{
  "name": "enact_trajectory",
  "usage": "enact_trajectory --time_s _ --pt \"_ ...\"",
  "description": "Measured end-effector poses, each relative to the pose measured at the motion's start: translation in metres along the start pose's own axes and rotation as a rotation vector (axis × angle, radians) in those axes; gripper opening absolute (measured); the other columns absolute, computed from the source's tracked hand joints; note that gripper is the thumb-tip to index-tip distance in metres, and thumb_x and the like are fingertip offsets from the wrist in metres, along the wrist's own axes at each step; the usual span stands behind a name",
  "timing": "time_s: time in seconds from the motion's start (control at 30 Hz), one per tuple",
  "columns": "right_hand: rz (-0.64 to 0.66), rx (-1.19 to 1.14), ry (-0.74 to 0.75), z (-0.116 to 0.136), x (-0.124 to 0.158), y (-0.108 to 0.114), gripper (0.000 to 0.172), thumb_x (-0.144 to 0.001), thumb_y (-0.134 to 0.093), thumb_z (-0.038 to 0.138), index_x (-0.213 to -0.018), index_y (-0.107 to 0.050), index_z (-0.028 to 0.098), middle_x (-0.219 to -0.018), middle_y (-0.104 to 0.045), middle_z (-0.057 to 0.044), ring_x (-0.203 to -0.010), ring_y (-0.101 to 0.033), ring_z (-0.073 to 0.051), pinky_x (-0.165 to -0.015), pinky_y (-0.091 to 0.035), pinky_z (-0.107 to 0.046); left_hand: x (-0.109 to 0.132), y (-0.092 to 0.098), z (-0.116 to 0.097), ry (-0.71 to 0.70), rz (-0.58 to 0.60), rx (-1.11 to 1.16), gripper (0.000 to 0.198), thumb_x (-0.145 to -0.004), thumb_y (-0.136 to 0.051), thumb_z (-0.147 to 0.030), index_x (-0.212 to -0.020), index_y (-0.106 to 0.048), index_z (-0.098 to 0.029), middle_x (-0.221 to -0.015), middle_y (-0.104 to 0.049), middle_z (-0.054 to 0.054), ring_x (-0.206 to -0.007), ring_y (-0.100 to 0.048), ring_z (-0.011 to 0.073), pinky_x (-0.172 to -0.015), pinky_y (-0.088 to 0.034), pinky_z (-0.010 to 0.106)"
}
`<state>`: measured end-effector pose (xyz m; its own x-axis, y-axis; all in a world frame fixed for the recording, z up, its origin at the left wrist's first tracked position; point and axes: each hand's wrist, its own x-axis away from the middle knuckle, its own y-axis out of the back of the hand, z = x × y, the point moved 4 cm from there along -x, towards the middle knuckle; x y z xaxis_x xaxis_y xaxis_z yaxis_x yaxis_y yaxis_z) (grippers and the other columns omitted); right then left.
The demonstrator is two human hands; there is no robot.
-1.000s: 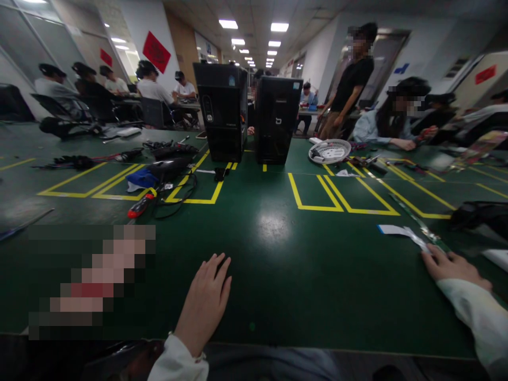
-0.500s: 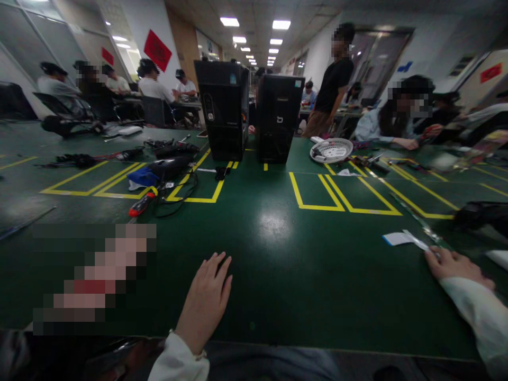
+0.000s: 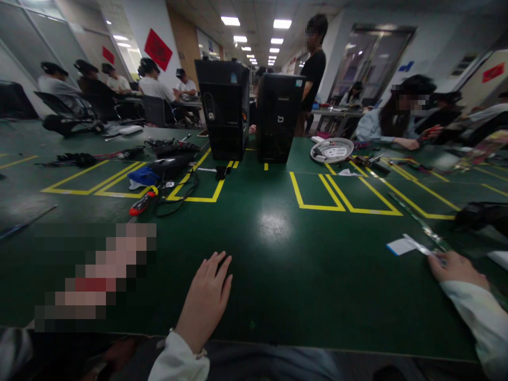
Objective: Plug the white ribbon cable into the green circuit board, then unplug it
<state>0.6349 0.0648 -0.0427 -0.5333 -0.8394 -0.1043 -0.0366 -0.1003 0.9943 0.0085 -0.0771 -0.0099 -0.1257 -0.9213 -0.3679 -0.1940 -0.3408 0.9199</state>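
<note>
My left hand lies flat on the green table, fingers stretched out and holding nothing. At the right, my right hand has its fingers closed on one end of a white flat ribbon cable. The cable is folded, and its far end has a blue edge. My right fingertips are partly hidden behind the hand, so the exact grip does not show. Beyond my left hand lies a red-and-black handled screwdriver, beside a black corded tool.
Two black computer towers stand at the table's far middle. A white basket holds small items. Yellow tape marks rectangles. Black cables lie left. Another person's blurred-out arm reaches in at left; a person sits across.
My right hand and the white ribbon cable have shifted slightly to the right. My left hand stays put. A standing person in the background has moved left, behind a tower.
</note>
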Motion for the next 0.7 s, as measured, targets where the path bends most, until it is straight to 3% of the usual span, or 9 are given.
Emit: enact_trajectory --time_s 0.1,0.3,0.4,0.53,0.7 --pt "-0.034 0.011 0.053 0.002 0.000 0.002 0.061 -0.084 -0.024 0.049 -0.111 -0.062 0.008 -0.117 -0.055 -0.030 -0.112 -0.052 -0.041 -0.084 -0.044 -0.055 0.000 0.000 0.000 0.004 0.000 0.010 0.039 -0.095 -0.035 -0.027 -0.128 -0.052 -0.015 -0.132 -0.054 0.013 -0.125 -0.048 0.0271 -0.105 -0.039 0.048" --pt "-0.159 -0.070 0.481 0.035 0.011 0.003 0.051 -0.079 -0.034 0.041 -0.108 -0.063 0.010 -0.124 -0.057 -0.021 -0.121 -0.048 -0.033 -0.106 -0.035 -0.044 0.001 -0.001 0.001 0.008 -0.015 0.028 0.039 -0.095 -0.036 -0.028 -0.128 -0.052 -0.016 -0.133 -0.054 0.012 -0.126 -0.048 0.0271 -0.104 -0.039 0.049" --pt "-0.155 -0.221 0.701 0.072 0.034 0.004 0.052 -0.082 -0.034 0.042 -0.112 -0.061 0.009 -0.123 -0.059 -0.019 -0.119 -0.051 -0.032 -0.104 -0.039 -0.045 0.001 0.000 0.000 0.007 -0.030 0.027 0.039 -0.094 -0.035 -0.028 -0.127 -0.053 -0.017 -0.132 -0.055 0.012 -0.125 -0.049 0.0275 -0.103 -0.040 0.049" --pt "-0.180 -0.370 1.016 0.139 0.086 0.013 0.046 -0.090 -0.033 0.041 -0.119 -0.059 0.015 -0.126 -0.058 -0.015 -0.119 -0.052 -0.027 -0.102 -0.041 -0.046 0.000 0.000 0.000 0.002 -0.035 0.018 0.039 -0.094 -0.036 -0.028 -0.127 -0.053 -0.017 -0.132 -0.054 0.012 -0.124 -0.049 0.0276 -0.103 -0.040 0.049" --pt "-0.149 -0.463 1.255 0.220 0.154 0.028 0.040 -0.095 -0.036 0.036 -0.127 -0.055 0.021 -0.127 -0.054 -0.013 -0.120 -0.050 -0.025 -0.099 -0.044 -0.046 0.000 -0.001 0.000 -0.007 -0.024 0.003 0.039 -0.094 -0.036 -0.027 -0.129 -0.051 -0.016 -0.132 -0.054 0.013 -0.124 -0.049 0.0279 -0.103 -0.040 0.049"
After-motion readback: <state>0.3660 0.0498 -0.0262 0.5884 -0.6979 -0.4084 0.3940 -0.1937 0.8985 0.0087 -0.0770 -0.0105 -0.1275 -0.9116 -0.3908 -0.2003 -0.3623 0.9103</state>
